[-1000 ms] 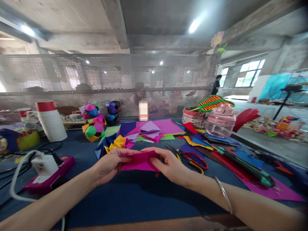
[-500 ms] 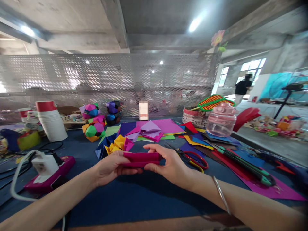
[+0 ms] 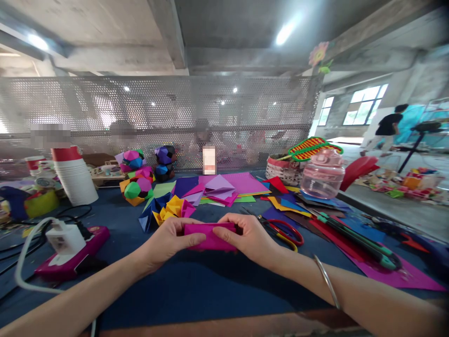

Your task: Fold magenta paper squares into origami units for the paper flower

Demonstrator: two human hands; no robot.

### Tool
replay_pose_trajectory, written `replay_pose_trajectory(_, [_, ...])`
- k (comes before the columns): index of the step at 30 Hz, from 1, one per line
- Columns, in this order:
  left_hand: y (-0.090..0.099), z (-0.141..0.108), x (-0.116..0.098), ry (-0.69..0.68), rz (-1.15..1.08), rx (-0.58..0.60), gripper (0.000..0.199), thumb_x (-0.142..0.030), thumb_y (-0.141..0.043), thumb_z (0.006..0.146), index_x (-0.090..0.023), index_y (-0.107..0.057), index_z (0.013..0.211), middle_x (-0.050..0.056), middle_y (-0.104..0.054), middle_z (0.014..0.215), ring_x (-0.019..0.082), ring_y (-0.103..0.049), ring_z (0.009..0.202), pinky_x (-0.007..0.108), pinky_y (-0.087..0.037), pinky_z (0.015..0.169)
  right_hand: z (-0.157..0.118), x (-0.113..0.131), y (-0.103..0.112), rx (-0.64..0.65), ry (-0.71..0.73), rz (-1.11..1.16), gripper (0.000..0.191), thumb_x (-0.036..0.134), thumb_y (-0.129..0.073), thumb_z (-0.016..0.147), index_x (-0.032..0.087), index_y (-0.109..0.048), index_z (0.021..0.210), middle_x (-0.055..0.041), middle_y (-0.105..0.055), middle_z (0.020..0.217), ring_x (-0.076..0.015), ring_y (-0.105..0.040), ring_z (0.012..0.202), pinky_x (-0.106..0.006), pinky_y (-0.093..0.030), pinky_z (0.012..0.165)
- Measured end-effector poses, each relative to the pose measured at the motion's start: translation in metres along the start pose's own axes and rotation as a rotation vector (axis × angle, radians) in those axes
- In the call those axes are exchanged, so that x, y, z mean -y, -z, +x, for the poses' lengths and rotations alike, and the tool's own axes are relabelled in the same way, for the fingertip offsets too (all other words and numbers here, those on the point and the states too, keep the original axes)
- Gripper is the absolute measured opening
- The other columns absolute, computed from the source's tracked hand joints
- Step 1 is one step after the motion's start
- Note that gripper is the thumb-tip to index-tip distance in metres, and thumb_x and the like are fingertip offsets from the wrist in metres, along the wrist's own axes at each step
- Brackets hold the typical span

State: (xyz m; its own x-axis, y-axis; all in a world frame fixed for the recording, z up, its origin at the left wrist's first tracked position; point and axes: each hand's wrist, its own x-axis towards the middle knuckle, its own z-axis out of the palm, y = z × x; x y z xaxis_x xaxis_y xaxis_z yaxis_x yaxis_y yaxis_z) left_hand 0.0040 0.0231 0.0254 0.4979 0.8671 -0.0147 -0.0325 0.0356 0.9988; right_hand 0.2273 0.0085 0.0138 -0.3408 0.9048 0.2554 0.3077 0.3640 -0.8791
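Observation:
A folded piece of magenta paper (image 3: 211,242) is held up between both hands, above the dark blue table mat (image 3: 196,299). My left hand (image 3: 171,241) pinches its left end, thumb lying across the near face. At the other end my right hand (image 3: 247,236) grips it the same way, with the thumb on the front; the fingers behind the paper are mostly hidden. Just beyond the left hand sit yellow folded paper pieces (image 3: 171,208) and dark blue folded ones (image 3: 151,216). Red-and-yellow-handled scissors (image 3: 286,230) lie right of my right hand.
Coloured paper sheets (image 3: 245,183) lie at the back. To the right are a green-and-black utility knife (image 3: 361,241) and a clear pink-lidded bottle (image 3: 322,178). Stacked paper cups (image 3: 75,180) and a magenta power strip (image 3: 75,262) stand left. A person (image 3: 387,126) walks far right.
Both thumbs have come onto the near face of the magenta paper, which now shows a broader front and sits slightly lower. The distant person has moved right.

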Motion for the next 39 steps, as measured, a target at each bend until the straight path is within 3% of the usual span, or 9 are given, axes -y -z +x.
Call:
replay_pose_trajectory(6, [0.0031,0.0019,0.0023,0.001,0.056,-0.025,0.04,-0.041,-0.09,0.068,-0.011,-0.079,0.093,0.008,-0.078,0.081,0.016,-0.068,0.069,0.024,-0.054,0.069,0.0003,-0.0005,-0.0024,0.027,0.003,0.035,0.041,0.051,-0.081,0.076,0.019,-0.064,0.094,0.0042,-0.057,0.068,-0.0098,-0.048,0.057,-0.02,-0.038,0.05])
replay_pose_trajectory(14, [0.0012,0.0007,0.0034,0.016,0.088,0.005,0.042,-0.047,-0.089,0.067,-0.013,-0.08,0.091,0.007,-0.078,0.079,0.017,-0.069,0.069,0.025,-0.056,0.067,0.0022,-0.0083,-0.002,0.008,-0.001,0.028,0.042,0.058,-0.074,0.081,0.019,-0.06,0.075,0.0036,-0.056,0.06,-0.0111,-0.05,0.053,-0.022,-0.038,0.049])
replay_pose_trajectory(27, [0.0011,-0.0008,0.0025,-0.002,0.115,0.037,0.035,-0.044,-0.086,0.072,-0.013,-0.08,0.087,0.005,-0.076,0.073,0.016,-0.067,0.065,0.024,-0.054,0.066,0.0012,-0.007,-0.002,0.004,0.002,-0.008,0.042,0.057,-0.07,0.085,0.018,-0.063,0.074,0.003,-0.057,0.058,-0.0109,-0.052,0.051,-0.021,-0.038,0.047])
replay_pose_trajectory(34, [-0.0001,-0.0011,0.0005,-0.009,0.117,0.029,0.028,-0.04,-0.086,0.073,-0.014,-0.08,0.08,0.003,-0.073,0.064,0.012,-0.06,0.055,0.02,-0.045,0.054,0.0001,-0.0054,-0.002,0.014,0.0,-0.014,0.042,0.059,-0.065,0.088,0.018,-0.065,0.077,0.0019,-0.061,0.058,-0.0122,-0.057,0.05,-0.021,-0.041,0.046])
replay_pose_trajectory(39, [0.0009,-0.0016,0.0011,0.006,0.105,0.027,0.028,-0.041,-0.087,0.071,-0.015,-0.081,0.082,0.003,-0.074,0.065,0.011,-0.059,0.054,0.02,-0.044,0.054,0.0004,-0.0073,-0.0028,0.013,-0.008,0.013,0.043,0.061,-0.067,0.086,0.018,-0.065,0.077,0.0019,-0.061,0.058,-0.0127,-0.058,0.05,-0.021,-0.042,0.046])
